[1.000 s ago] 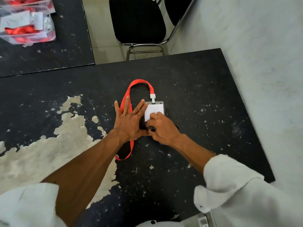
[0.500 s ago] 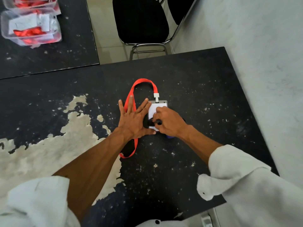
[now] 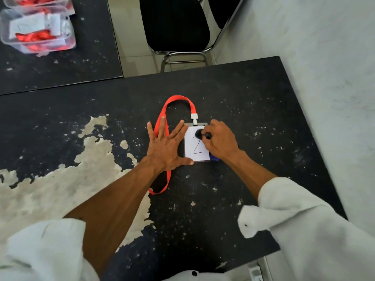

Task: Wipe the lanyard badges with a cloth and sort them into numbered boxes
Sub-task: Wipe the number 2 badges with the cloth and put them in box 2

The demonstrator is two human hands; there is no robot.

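Here the badge (image 3: 196, 146) lies flat in the middle of the frame, its long axis running up and down the picture, with the white clip (image 3: 194, 117) at the upper end and a handwritten 2 on its face. The right hand (image 3: 220, 141) sits on the badge's upper right corner, its fingers curled round a dark wad that I take for the cloth (image 3: 199, 133), which presses on the card just above the numeral; a blue end shows under the wrist. The unwiped part, as I judge it, lies down and left of that hand, so the next stroke would run along the long axis toward the bottom of the frame.

The left hand (image 3: 165, 147) lies flat with straight, spread fingers, pinning the red strap (image 3: 162, 116) and touching the badge's left edge; it holds nothing.

The boxes (image 3: 38, 35), clear tubs with red straps inside, stand in the upper left on a second desk (image 3: 60, 67), well apart from the badge and nearer the left hand.

The desk (image 3: 253, 94) is black, speckled, with paint peeled away at lower left. A black chair (image 3: 174, 23) stands at the top, and a pale wall (image 3: 324, 78) runs down the right
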